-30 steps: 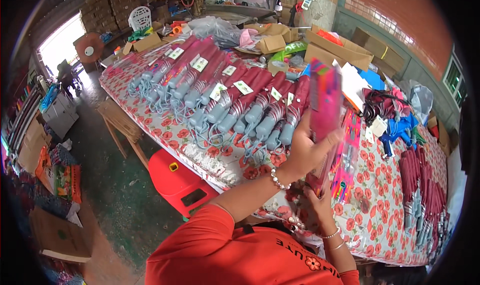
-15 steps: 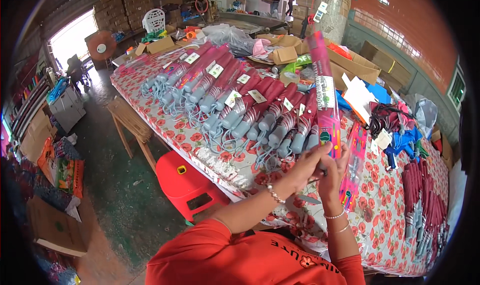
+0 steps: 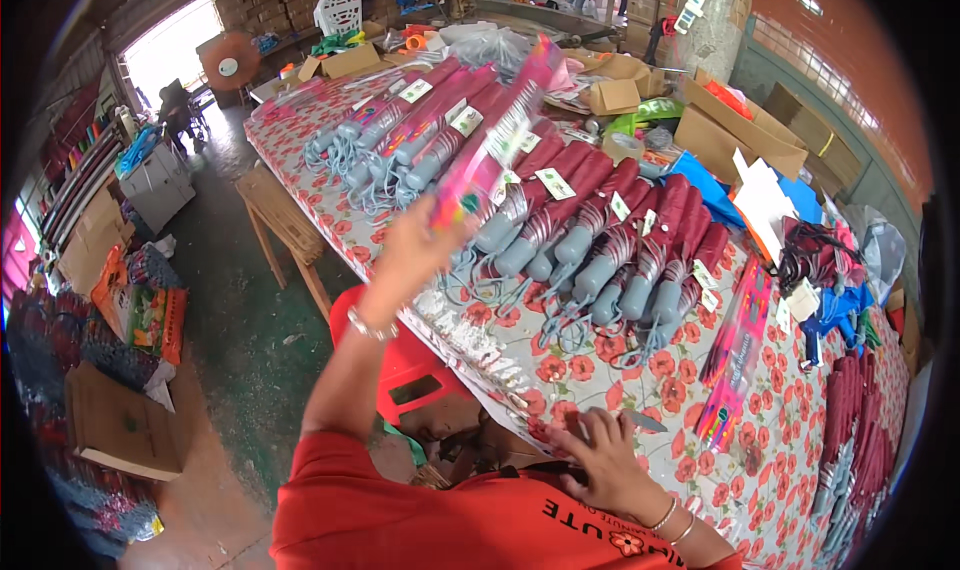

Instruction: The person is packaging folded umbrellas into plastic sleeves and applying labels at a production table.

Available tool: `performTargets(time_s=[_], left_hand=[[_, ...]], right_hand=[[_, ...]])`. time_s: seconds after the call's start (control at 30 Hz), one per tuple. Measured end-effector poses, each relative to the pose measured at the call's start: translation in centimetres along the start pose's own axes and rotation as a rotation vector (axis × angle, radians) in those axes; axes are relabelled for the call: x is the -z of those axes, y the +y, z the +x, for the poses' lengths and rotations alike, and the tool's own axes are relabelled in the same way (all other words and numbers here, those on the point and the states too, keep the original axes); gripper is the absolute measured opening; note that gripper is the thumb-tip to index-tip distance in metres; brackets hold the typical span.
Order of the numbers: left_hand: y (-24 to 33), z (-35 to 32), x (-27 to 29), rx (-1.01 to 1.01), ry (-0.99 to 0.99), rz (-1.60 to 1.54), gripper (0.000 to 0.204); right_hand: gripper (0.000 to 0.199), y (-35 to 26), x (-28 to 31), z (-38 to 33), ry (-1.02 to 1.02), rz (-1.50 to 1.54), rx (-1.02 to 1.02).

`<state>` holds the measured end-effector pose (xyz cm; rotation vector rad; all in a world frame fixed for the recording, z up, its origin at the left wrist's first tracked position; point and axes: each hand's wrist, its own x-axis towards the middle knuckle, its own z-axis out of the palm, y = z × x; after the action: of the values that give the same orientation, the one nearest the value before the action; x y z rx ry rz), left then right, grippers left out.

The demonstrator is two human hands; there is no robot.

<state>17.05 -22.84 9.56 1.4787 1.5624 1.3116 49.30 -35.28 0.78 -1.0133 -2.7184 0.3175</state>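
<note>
Packet [image 3: 503, 150] gripped in left hand [image 3: 415, 250], now swung over umbrellas [image 3: 575, 244], right hand [image 3: 612, 462] off it, fingers spread

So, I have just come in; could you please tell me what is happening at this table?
A person in a red shirt stands at a table with a flowered cloth. The left hand holds up a bright pink printed sleeve, blurred, over the row of folded dark red umbrellas; whether it is filled I cannot tell. The right hand is low near the table edge, fingers loosely bent. More pink sleeves lie flat to the right of the row.
</note>
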Motion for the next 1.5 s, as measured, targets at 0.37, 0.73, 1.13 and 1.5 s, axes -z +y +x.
performTargets(time_s=[0.37, 0.73, 1.13, 1.5], left_hand=[[-17.2, 28.0, 11.6, -0.423, 0.507, 0.860, 0.042], [-15.3, 27.8, 5.7, -0.287, 0.552, 1.021, 0.042], [-15.2, 26.5, 6.9, -0.256, 0.776, 0.567, 0.044], [-17.3, 29.5, 7.4, 0.094, 1.027, 0.712, 0.053]], right_hand=[[0.067, 0.2, -1.1, 0.1, -0.072, -0.133, -0.035], [0.063, 0.8, -1.6, -0.1, -0.018, -0.155, -0.069], [0.060, 0.6, -1.1, -0.1, -0.025, -0.124, -0.049], [0.054, 0.5, -1.4, 0.0, 0.010, -0.106, -0.072]])
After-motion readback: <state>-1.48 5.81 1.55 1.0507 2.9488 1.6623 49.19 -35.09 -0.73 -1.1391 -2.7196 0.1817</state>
